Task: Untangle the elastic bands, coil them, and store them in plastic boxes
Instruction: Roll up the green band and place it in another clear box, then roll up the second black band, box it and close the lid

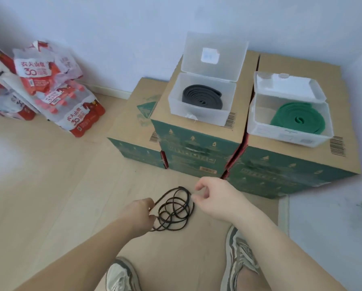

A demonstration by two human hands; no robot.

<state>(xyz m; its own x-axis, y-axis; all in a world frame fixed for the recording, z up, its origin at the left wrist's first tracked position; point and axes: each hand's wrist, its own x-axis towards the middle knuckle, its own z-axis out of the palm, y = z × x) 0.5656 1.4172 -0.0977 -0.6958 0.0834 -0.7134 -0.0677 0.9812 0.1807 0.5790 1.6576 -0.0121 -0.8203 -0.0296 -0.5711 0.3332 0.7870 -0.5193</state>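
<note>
Because the band (181, 187) is thin, light and limp, its loops sag and slide over one another. It hangs in a loose tangle above the floor (49, 185), between both grips. The left grip (139, 210) is curled round several strands at the tangle's left edge. The right grip (215, 198) seems to pinch one strand at the right edge. A single free loop looks easier to pull than the bunch.
</note>
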